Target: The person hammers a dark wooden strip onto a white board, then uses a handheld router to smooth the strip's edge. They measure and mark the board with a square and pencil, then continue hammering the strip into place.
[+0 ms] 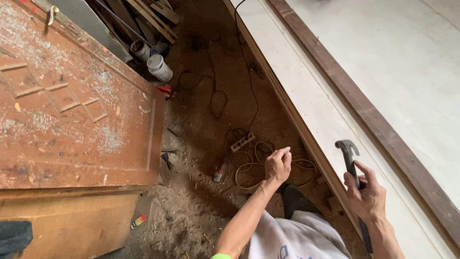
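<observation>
A dusty workshop floor (201, 192) strewn with sawdust lies below the hands, with a coiled white cable (254, 165) and power strip (242, 142) just beyond the left hand (278, 165) and a carved brown door (72, 105) far to its left. The left hand is closed with fingertips pinched together, whatever it holds too small to tell. The right hand (366, 196) grips a claw hammer (352, 168) raised over the pale board (335, 120) with its dark wooden strip (373, 120), no blow landing yet.
</observation>
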